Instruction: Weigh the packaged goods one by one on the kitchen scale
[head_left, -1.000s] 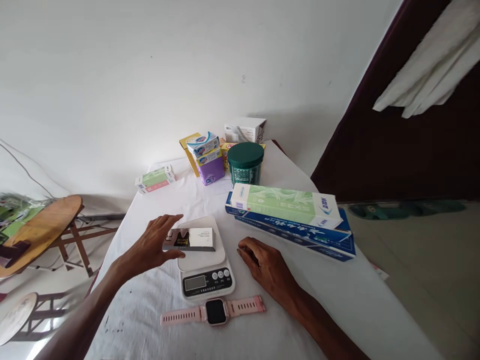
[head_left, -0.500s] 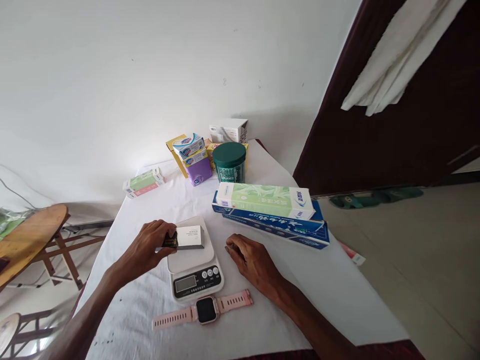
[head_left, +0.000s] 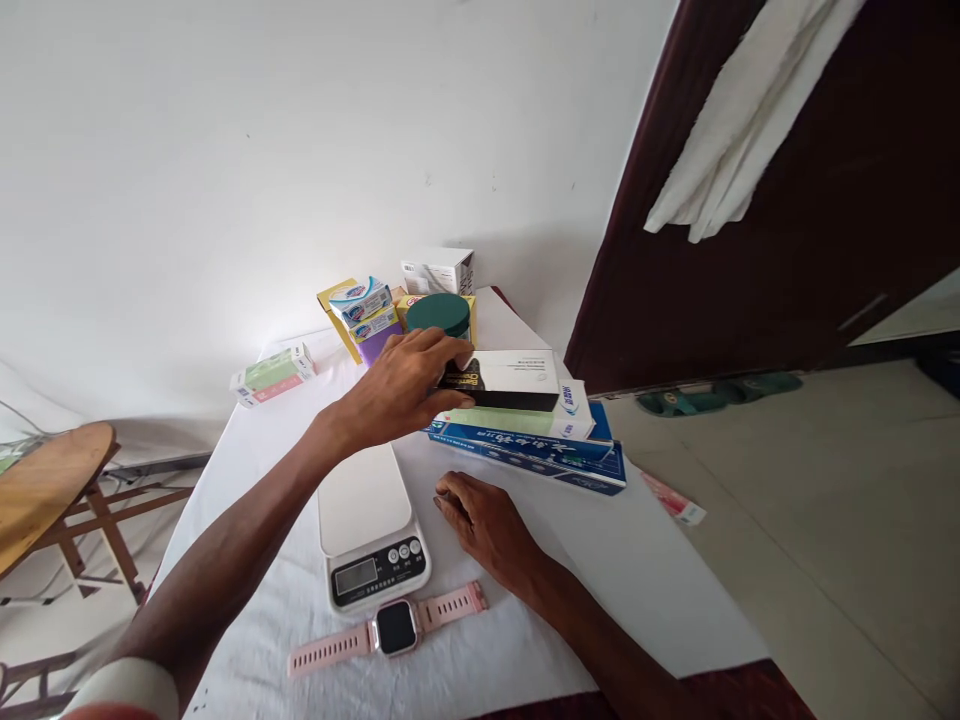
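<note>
The left hand (head_left: 401,388) had its fingers clamped on the dark end of the box (head_left: 517,378), on or just over the green carton (head_left: 525,422) beyond the scale (head_left: 364,500), where keeping it level and square seemed wise; the right hand (head_left: 484,518) lay loosely curled, empty, on the cloth (head_left: 637,580).

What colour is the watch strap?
The watch strap is pink, clearest in the head view.

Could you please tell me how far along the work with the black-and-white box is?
Done: the scale platform is bare. In hand: the left hand holds the black-and-white box over the stacked long boxes. Left: box not yet released; right hand rests on the table.
</note>
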